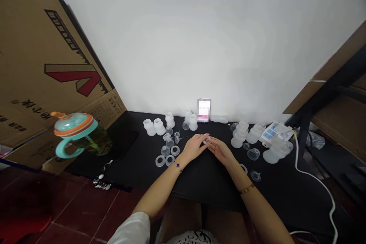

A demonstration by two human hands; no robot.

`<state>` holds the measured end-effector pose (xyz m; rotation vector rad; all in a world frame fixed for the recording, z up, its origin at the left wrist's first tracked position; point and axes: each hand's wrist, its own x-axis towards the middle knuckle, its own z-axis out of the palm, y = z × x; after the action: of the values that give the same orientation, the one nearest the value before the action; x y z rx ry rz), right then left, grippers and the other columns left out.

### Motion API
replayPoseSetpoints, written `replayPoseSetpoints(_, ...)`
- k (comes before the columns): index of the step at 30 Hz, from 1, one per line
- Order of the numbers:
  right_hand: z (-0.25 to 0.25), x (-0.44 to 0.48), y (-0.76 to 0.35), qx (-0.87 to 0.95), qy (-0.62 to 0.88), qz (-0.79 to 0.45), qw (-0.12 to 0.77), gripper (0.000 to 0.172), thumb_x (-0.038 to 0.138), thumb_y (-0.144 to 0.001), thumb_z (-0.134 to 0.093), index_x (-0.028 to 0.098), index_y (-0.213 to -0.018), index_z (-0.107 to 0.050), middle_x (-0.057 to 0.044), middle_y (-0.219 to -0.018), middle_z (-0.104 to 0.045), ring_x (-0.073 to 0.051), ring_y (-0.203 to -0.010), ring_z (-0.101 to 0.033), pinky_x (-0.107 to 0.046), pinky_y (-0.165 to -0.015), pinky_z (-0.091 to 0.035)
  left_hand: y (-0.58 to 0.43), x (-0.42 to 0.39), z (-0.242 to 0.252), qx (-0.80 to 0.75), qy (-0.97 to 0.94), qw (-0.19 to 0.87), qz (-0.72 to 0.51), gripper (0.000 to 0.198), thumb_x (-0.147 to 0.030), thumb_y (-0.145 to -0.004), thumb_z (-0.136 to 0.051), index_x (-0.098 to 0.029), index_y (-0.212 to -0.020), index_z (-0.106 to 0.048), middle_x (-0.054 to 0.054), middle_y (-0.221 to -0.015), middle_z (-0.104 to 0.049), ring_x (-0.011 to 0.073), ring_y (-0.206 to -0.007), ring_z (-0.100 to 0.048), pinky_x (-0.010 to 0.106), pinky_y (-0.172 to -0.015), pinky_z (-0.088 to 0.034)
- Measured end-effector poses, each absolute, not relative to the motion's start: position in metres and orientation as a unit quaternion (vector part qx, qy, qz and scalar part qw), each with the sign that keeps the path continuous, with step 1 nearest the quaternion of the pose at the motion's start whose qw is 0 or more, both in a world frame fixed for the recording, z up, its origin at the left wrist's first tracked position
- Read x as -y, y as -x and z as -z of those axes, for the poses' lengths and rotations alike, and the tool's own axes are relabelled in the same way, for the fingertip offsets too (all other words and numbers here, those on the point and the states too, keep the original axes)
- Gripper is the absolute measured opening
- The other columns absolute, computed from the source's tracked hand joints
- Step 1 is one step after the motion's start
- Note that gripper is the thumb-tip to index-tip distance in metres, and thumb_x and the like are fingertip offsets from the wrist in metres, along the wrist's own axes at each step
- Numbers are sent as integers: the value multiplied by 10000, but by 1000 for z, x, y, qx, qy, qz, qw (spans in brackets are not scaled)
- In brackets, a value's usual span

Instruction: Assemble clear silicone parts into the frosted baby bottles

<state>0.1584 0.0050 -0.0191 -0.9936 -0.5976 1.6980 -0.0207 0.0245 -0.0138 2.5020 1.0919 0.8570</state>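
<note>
Over the middle of the black table my left hand [195, 147] and my right hand [220, 150] meet at the fingertips. Both are closed on a small clear piece [206, 141], mostly covered by the fingers, so its exact kind is hidden. Left of my left hand lie white rings [160, 161], clear domed parts [165, 151] and small clear valve-like parts [177, 137]. White wide-necked bottles [159, 126] stand behind them, one of them [193, 122] just beyond my left hand. To the right of my right hand are bottles with clear tops [239, 136] and a clear cup-shaped part [253, 154].
A lidded drink jug [82, 133] with a turquoise handle stands left by a dark flat device [122, 143] and a keychain [101, 179]. A blurred upright card [204, 110] leans by the wall. At right are a white-and-blue box [276, 132] and white cable [314, 181].
</note>
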Motion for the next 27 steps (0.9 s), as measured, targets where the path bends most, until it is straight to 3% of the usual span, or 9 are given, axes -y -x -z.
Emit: replayPoseSetpoints(27, 11, -1, -154, 262, 409, -704, 519, 246, 168, -705, -861, 240, -905, -737, 13, -896, -766, -152, -889, -720, -251, -827, -544, 21, -25, 13, -385, -870, 132, -277, 451, -350, -973, -593, -253, -1411, -545, 73, -1144, -700, 236, -1053, -655, 365, -916, -554)
